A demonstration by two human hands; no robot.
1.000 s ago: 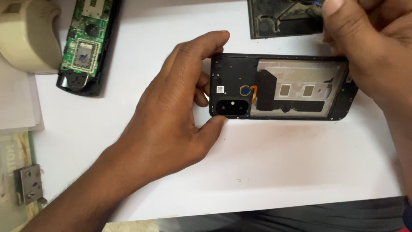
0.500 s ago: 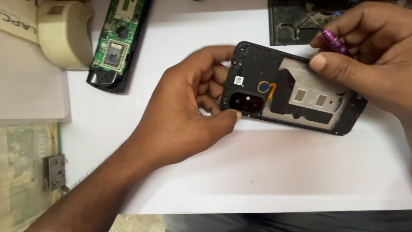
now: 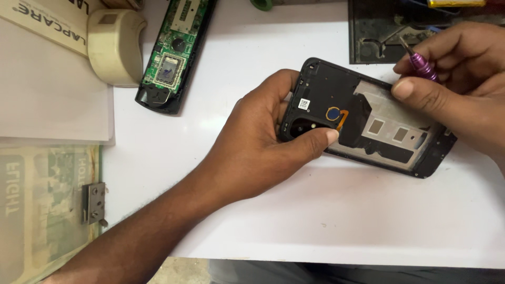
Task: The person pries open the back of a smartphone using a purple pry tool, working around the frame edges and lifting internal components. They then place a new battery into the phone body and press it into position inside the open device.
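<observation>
An opened black phone (image 3: 368,118) lies back-up on the white table (image 3: 315,210), its inner frame, metal shield and orange flex cable showing. My left hand (image 3: 263,142) grips its camera end, thumb pressed on the lower edge and fingers curled over the top edge. My right hand (image 3: 457,79) rests over the phone's right half and holds a purple-handled screwdriver (image 3: 421,60), its thumb touching the metal shield. The tool's tip points up and left, off the phone.
An opened black remote with a green circuit board (image 3: 171,58) lies at top left, beside a cream plastic device (image 3: 113,44). A dark work mat (image 3: 379,31) sits behind the phone. Papers and a metal hinge (image 3: 93,202) lie at the left edge.
The view has shifted, so the phone sits further right and tilted. My right hand has come down onto the phone's right half with the purple screwdriver in plain sight.
</observation>
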